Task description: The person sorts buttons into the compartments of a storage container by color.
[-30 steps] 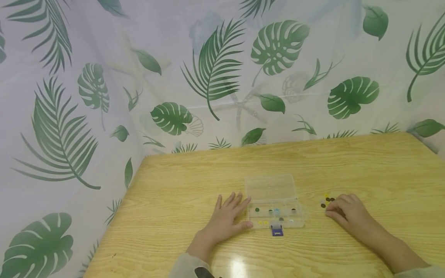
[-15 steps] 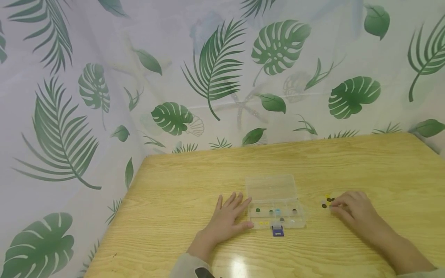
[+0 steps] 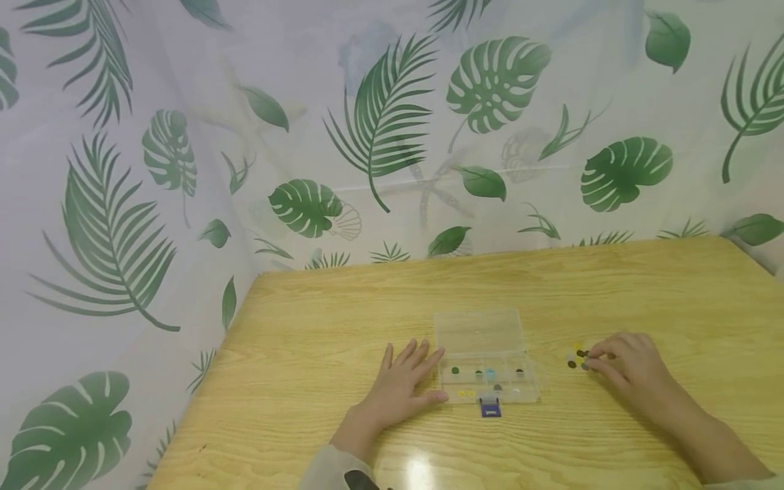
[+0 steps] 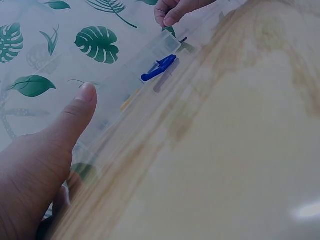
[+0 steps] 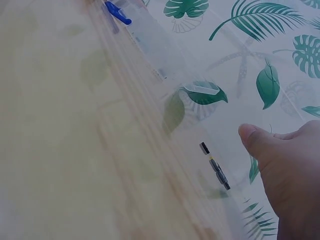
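Note:
A clear compartment box (image 3: pixel 479 333) lies with its lid folded back; small round button-like discs sit inside, green, blue, dark and yellow. My left hand (image 3: pixel 404 388) rests flat at the box's left side, fingers spread and thumb at its near corner. To the right is a loose group of discs (image 3: pixel 572 364), yellow, dark and grey. My right hand (image 3: pixel 640 384) hovers over them, fingers bent, with thumb and index tips close by a grey disc (image 3: pixel 586 365). Nothing shows between thumb and fingers of the right hand (image 5: pixel 290 160) in the right wrist view.
A blue-purple clasp (image 3: pixel 490 408) sticks out from the box's front edge. The wood-grain table (image 3: pixel 318 320) runs back to a leaf-printed cloth (image 3: pixel 392 129) hanging behind and at the left.
My right hand has drawn slightly to the right, and more of the discs show beside its fingertips. The left hand and the box stay in place.

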`<action>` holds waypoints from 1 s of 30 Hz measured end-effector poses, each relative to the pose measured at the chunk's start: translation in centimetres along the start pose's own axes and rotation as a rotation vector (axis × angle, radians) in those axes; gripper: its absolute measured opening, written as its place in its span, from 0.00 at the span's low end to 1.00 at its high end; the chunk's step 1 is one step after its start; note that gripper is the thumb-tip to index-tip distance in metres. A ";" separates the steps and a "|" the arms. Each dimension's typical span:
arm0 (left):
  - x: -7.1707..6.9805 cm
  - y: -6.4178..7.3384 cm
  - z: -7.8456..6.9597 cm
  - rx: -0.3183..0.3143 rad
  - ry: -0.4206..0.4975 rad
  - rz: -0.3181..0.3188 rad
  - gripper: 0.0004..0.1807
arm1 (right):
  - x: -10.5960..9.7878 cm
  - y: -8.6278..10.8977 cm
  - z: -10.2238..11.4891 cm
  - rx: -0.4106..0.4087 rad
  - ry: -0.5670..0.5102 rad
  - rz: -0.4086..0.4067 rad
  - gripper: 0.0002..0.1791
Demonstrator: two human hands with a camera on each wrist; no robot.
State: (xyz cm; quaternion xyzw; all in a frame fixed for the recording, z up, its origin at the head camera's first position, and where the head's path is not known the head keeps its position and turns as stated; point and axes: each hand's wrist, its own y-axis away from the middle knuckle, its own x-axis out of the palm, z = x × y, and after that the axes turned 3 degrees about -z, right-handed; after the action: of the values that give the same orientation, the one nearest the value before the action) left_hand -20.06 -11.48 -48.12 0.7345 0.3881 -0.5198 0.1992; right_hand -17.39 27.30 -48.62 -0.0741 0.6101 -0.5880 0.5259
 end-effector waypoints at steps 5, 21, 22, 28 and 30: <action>0.0 0.1 0.1 0.006 -0.010 -0.008 0.39 | -0.1 -0.5 0.7 0.049 0.020 0.046 0.07; 0.1 0.1 0.0 0.020 -0.002 -0.011 0.39 | 2.4 -3.2 2.7 0.017 0.064 0.092 0.07; 0.1 0.1 0.0 0.019 -0.004 -0.011 0.39 | 2.6 -3.4 2.8 0.012 0.068 0.094 0.08; 0.0 0.1 0.0 0.022 -0.019 -0.025 0.39 | 3.8 -4.2 3.3 -0.029 0.057 0.087 0.21; 0.0 0.1 -0.1 0.023 -0.019 -0.027 0.39 | 4.1 -4.4 3.5 -0.041 0.050 0.085 0.23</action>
State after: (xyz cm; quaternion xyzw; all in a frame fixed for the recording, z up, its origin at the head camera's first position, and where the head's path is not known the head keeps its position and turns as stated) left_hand -19.99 -11.48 -48.08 0.7265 0.3900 -0.5338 0.1873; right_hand -18.97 20.82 -46.56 -0.0442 0.6374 -0.5543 0.5333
